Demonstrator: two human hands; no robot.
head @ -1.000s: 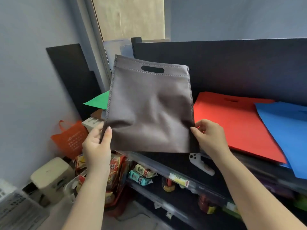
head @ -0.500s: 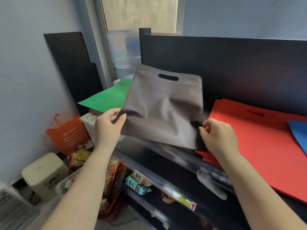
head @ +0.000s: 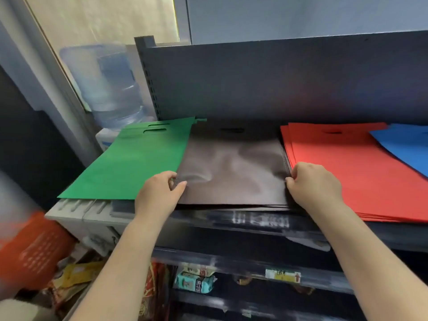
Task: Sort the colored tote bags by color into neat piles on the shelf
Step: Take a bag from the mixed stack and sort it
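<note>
I have the brown tote bag (head: 234, 167) lying flat on the shelf (head: 259, 222), on top of a thin pile of the same dark bags whose edges show just under it at the front edge. My left hand (head: 159, 195) grips its near left corner, thumb on top and fingers curled under the cloth. My right hand (head: 315, 185) pinches the near right corner, fingers curled round the stitched side seam. The bag's handle slot points toward the shelf's back panel (head: 278, 79), and the cloth is a little rumpled in the middle.

Just beside it on the left lies the green pile (head: 134, 161), touching or slightly overlapping the brown bag's left edge; its far left corner hangs out past the left end of the shelf, over a pale plastic unit (head: 76, 212). On the right, the red pile (head: 352, 167) sits just beside the brown one, several layers showing at the front edge, and my right hand rests partly over its near left corner. A blue bag (head: 407, 144) lies over the red pile's far right part, toward the right end of the shelf.

Behind the left end of the shelf stands a large water bottle (head: 108, 86). Below the shelf's front edge, lower shelves hold packaged snacks (head: 196, 280), and an orange bag (head: 32, 251) shows blurred at lower left.
</note>
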